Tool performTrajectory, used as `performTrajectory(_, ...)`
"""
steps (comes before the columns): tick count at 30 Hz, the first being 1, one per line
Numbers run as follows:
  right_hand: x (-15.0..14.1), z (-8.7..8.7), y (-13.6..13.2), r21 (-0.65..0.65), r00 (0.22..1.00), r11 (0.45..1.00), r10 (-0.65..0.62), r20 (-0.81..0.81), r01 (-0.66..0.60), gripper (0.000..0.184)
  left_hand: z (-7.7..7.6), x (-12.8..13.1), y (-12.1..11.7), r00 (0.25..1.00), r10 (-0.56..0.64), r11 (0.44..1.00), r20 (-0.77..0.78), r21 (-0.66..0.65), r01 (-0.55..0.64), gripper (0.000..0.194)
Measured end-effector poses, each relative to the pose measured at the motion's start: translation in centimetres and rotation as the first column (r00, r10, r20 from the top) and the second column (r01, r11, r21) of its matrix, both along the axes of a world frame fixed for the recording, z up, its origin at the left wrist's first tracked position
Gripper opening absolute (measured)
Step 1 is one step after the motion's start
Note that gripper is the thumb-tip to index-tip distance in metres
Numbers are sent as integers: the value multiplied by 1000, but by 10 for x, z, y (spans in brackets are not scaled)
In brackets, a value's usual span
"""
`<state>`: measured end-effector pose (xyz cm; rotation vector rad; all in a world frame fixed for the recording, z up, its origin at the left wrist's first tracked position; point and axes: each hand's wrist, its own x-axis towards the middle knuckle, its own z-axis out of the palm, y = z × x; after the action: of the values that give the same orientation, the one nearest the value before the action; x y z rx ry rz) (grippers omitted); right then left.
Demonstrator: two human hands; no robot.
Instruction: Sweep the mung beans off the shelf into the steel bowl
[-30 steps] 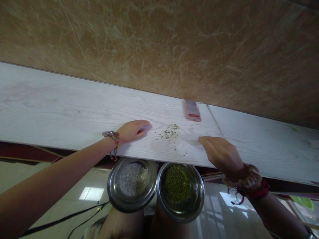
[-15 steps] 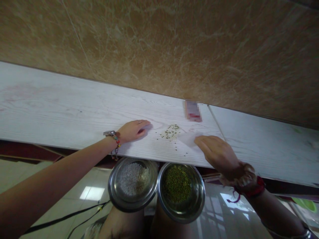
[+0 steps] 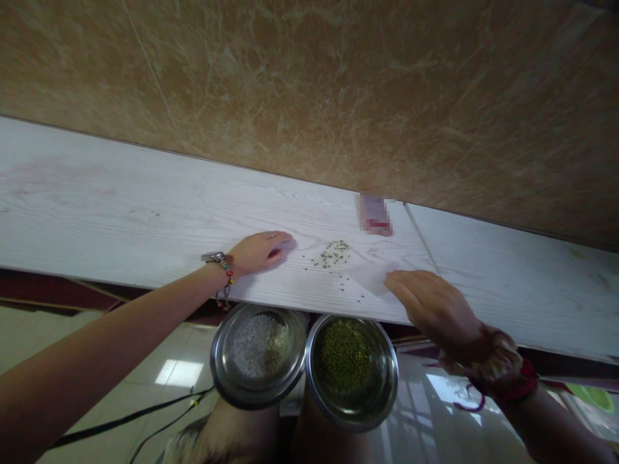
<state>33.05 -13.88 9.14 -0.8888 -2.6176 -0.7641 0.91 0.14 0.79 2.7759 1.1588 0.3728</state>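
My left hand [image 3: 258, 251] lies on the white wood-grain tabletop [image 3: 120, 212], its fingers stretched out and nothing in them. To its right is a small scatter of green mung beans mixed with pale grains [image 3: 333, 254], with a few beans strayed toward the front edge. On the far side of that scatter, my right hand [image 3: 430, 299] is closed, fingers together. From its fingertips a thin pale sheet, perhaps paper or a card [image 3: 370, 277], seems to reach toward the beans; its outline is faint against the table.
Below the table edge, two steel bowls rest on my legs: the left bowl [image 3: 217, 380] contains white grains, the right bowl [image 3: 394, 380] green mung beans. A blurred-out flat object [image 3: 374, 214] lies near the brown marbled wall [image 3: 290, 84]. Dark cables [image 3: 130, 419] hang at lower left.
My right hand has drawn back slightly to the right and down, away from the beans, the pale sheet with it. The left hand stays in place.
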Motion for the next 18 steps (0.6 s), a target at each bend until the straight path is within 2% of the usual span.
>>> performTrajectory(6, 3, -3, -12, -11, 999, 999, 40, -27, -40, 24, 0, 0, 0, 1000, -9, 1000, 5, 11, 9, 36)
performTrajectory(11, -5, -1, -10, 6, 999, 1000, 9, -51, -9, 31, 1, 1, -1, 1000, 9, 1000, -5, 3, -9, 37)
performTrajectory(18, -14, -3, -2, 71, 999, 997, -24, -27, 26, 29, 0, 0, 0, 1000, -1, 1000, 2, 1, 1, 36)
